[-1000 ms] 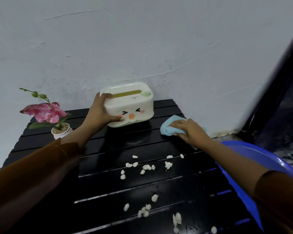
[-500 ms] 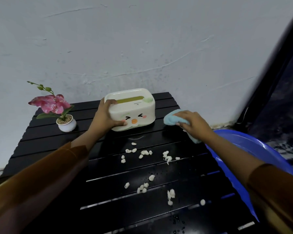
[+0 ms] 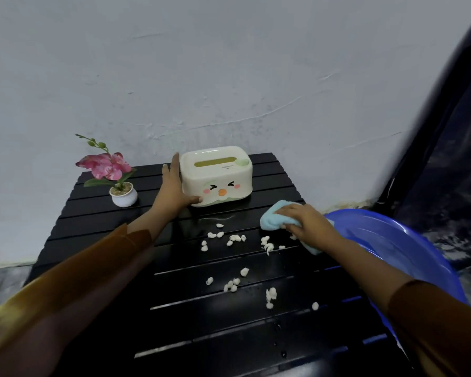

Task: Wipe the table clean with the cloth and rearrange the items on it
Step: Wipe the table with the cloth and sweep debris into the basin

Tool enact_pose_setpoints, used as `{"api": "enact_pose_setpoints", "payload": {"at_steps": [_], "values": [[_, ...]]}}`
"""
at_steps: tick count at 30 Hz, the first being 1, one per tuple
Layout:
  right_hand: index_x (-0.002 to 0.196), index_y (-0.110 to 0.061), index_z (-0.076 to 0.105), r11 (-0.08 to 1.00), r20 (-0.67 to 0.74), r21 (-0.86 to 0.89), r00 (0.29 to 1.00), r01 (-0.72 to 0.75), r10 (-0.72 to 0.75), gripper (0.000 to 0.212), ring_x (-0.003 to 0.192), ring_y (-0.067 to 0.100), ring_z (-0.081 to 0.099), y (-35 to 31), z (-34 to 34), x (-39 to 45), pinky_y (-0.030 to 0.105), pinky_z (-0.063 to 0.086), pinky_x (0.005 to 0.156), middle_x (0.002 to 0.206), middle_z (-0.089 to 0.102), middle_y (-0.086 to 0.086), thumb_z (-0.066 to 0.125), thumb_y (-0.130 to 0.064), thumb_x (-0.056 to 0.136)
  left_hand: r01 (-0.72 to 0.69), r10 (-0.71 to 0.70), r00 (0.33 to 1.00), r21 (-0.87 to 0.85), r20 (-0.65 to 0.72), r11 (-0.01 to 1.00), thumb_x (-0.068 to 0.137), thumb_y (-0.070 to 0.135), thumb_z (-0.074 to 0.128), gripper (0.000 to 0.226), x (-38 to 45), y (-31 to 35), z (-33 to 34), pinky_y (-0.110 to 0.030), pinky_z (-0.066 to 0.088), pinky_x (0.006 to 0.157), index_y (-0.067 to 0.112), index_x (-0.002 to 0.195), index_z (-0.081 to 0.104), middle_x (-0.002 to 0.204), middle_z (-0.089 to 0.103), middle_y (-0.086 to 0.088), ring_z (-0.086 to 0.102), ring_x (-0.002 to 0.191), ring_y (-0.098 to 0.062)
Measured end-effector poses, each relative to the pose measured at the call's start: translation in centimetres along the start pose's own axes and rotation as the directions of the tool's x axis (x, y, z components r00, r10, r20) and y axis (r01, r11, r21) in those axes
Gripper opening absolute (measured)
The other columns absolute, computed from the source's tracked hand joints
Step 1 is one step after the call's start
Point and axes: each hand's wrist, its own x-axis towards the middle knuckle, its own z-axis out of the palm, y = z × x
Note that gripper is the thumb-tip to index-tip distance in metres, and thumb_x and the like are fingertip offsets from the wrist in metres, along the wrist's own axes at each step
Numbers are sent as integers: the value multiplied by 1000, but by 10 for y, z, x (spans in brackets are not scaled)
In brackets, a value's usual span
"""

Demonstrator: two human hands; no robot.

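A cream tissue box point(image 3: 218, 172) with a cartoon face stands at the back of the black slatted table point(image 3: 93, 240). My left hand point(image 3: 173, 190) lies flat against its left end, thumb along the bottom front edge. My right hand point(image 3: 305, 223) presses a light blue cloth point(image 3: 271, 219) onto the table near the right edge, in front of the box. Several small white crumbs point(image 3: 235, 238) are scattered over the middle slats. A pink flower in a small white pot point(image 3: 123, 195) stands at the back left.
A blue plastic basin point(image 3: 408, 248) sits low beside the table's right edge, under my right forearm. A pale wall rises right behind the table. A dark curtain or frame point(image 3: 446, 131) runs down the right side. Water drops dot the near slats.
The tissue box now stands flat further back on the table, with my left hand opened against its side. My right hand has brought the cloth down onto the table by the crumbs.
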Motion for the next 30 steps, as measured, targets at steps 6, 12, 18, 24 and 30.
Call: {"api": "enact_pose_setpoints", "payload": {"at_steps": [6,12,18,24,30], "values": [[121,-23,61,999,-248,39,968,-36,45,44,105,37,57,-83,-18,-11,48,46,91,127,62,2,43,-33,82,39,-19,988,129,-156,991,86,17,66,59,-60,19,-40,-40,38,106,10,139,41,142,46,-16,48,127,-29],[131,-28,51,996,-168,87,986,-7,21,40,111,28,47,-193,14,-61,38,36,96,138,51,-5,50,-25,92,112,-78,965,125,-252,986,89,17,60,40,-146,7,-73,-35,44,94,8,128,55,123,64,-16,60,112,-29],[131,-27,48,999,-42,23,999,25,-24,41,114,32,44,-256,66,-106,41,36,94,139,47,-3,48,-23,90,192,-152,943,111,-294,975,90,14,58,37,-202,-6,-93,-35,46,90,7,126,56,120,66,-14,62,108,-30],[138,-31,37,995,200,-41,975,-88,95,53,133,39,27,-261,98,-133,48,26,106,154,25,-5,52,-42,88,270,-236,941,115,-244,956,92,22,55,36,-248,-6,-80,-33,44,85,10,126,54,116,66,-10,62,105,-27],[141,-35,33,990,84,33,988,-134,131,57,145,29,15,-226,48,-148,48,18,114,157,23,-7,47,-51,89,397,-380,916,151,-127,905,92,50,44,53,-261,12,-41,-42,43,96,19,134,45,131,56,-16,54,118,-34]]}}
